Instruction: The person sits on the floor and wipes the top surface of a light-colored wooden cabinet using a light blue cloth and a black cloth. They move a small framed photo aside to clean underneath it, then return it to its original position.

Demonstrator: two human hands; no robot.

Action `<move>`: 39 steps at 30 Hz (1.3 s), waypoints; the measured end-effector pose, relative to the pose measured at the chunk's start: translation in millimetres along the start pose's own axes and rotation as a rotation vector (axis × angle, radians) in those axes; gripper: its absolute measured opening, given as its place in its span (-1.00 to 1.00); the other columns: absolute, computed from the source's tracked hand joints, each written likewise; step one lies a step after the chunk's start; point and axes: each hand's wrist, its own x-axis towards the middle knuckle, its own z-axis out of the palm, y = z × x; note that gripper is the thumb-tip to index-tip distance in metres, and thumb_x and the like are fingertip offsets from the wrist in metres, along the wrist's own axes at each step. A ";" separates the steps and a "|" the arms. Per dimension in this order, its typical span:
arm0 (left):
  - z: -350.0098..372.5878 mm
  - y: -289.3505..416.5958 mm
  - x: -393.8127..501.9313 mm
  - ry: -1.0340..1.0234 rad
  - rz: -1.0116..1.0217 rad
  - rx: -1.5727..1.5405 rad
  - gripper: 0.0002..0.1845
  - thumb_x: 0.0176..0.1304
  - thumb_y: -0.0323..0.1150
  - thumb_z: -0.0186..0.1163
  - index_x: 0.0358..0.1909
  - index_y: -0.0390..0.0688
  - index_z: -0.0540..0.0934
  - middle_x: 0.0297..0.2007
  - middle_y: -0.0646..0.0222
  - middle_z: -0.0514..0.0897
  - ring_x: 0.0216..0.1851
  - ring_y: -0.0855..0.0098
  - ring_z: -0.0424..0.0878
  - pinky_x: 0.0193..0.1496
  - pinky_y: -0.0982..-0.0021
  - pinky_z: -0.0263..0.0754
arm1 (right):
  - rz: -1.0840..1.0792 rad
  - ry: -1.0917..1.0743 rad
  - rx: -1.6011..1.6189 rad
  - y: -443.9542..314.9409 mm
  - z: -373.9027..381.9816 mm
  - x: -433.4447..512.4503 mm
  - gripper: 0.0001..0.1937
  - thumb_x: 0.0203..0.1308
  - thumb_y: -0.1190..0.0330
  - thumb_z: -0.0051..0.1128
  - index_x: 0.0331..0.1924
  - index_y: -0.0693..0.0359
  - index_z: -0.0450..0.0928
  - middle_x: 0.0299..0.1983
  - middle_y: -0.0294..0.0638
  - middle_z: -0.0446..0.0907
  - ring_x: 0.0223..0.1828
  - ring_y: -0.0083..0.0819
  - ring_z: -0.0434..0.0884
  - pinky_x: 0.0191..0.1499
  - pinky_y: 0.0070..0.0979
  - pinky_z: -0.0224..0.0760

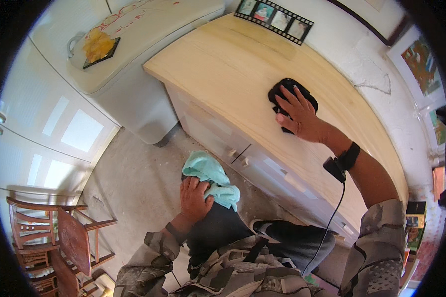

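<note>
My left hand grips a bunched mint-green cloth over my left thigh, low in front of the cabinet. My right hand lies palm down, fingers spread, on a flat black object with rounded corners. That object rests on the pale wood top of a low cabinet. My palm hides part of it, so its kind is unclear. A black strap with a small device and a cable circles my right wrist.
Left of the cabinet stands a whitish chest appliance bearing a yellow ornament on a dark base. A filmstrip-style photo frame leans at the wall. Wooden chairs stand lower left. Cabinet doors with handles face my legs.
</note>
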 end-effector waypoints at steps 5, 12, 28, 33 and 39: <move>-1.3 -4.7 -2.5 -0.033 -0.048 -0.017 -0.59 0.03 -0.24 0.43 -0.06 -0.14 0.66 -0.02 0.08 0.50 0.13 -0.15 0.49 0.26 -0.19 0.37 | 0.010 -0.022 0.013 -34.1 -4.1 90.7 0.02 0.42 -0.60 -0.31 0.71 -0.05 0.19 0.80 -0.02 -0.13 0.78 0.33 -0.26 0.67 0.36 -0.24; -1.2 -11.7 -6.1 -0.065 -0.104 -0.038 -0.53 -0.04 -0.22 0.53 -0.04 -0.13 0.73 0.02 0.15 0.55 0.15 -0.10 0.51 0.29 -0.17 0.38 | 0.076 -0.035 0.032 -78.0 -9.4 183.0 0.18 0.23 -0.76 -0.46 0.75 -0.14 0.09 0.81 -0.03 -0.20 0.78 0.32 -0.32 0.69 0.35 -0.39; -4.3 -13.9 -0.4 -0.105 -0.113 -0.069 -0.50 -0.04 -0.22 0.57 0.02 -0.07 0.77 0.07 0.20 0.59 0.20 -0.03 0.54 0.33 -0.11 0.41 | 0.066 -0.026 0.032 -141.4 -19.5 308.0 0.30 0.10 -0.84 -0.51 0.78 -0.12 0.00 0.80 0.02 -0.21 0.76 0.40 -0.28 0.64 0.46 -0.33; -8.6 -12.4 6.0 -0.096 -0.120 -0.108 -0.52 -0.01 -0.23 0.55 0.01 -0.09 0.75 0.07 0.16 0.59 0.19 -0.03 0.54 0.34 -0.12 0.40 | -0.242 -0.031 -0.034 -180.3 -12.2 326.5 0.30 0.09 -0.85 -0.51 0.77 -0.11 0.05 0.80 0.02 -0.19 0.77 0.37 -0.29 0.64 0.45 -0.36; -9.4 -8.9 6.6 -0.064 -0.105 -0.052 -0.50 -0.02 -0.24 0.56 0.01 -0.13 0.71 0.04 0.15 0.57 0.17 -0.05 0.53 0.33 -0.11 0.39 | -0.305 -0.040 0.050 -202.3 1.1 297.7 0.28 0.09 -0.85 -0.51 0.73 -0.14 0.18 0.81 -0.08 -0.15 0.79 0.25 -0.31 0.69 0.35 -0.42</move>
